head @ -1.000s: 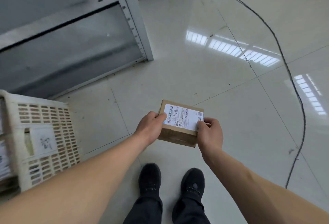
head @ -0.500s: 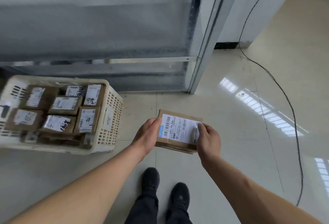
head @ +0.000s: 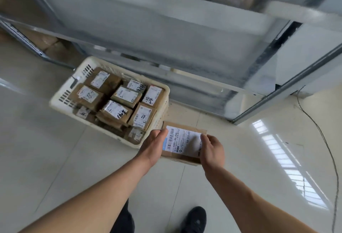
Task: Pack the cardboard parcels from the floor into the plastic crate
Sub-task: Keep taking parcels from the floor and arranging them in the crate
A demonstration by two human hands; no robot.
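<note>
I hold a small cardboard parcel (head: 184,143) with a white shipping label facing up, above the floor. My left hand (head: 152,146) grips its left end and my right hand (head: 212,149) grips its right end. The cream plastic crate (head: 61,95) stands on the floor just left of and beyond the parcel, its near right corner close to my left hand. Several labelled cardboard parcels (head: 118,106) fill the crate, some with black handwriting on their labels.
A grey metal shelving rack (head: 166,29) rises right behind the crate, with a post (head: 277,101) slanting down to the floor on the right. A thin black cable (head: 325,140) runs over the glossy tiles at right. My black shoe (head: 195,219) shows below.
The view has swung left and forward, bringing the crate from the left edge to just beside the parcel. Both hands keep the same hold on the parcel.
</note>
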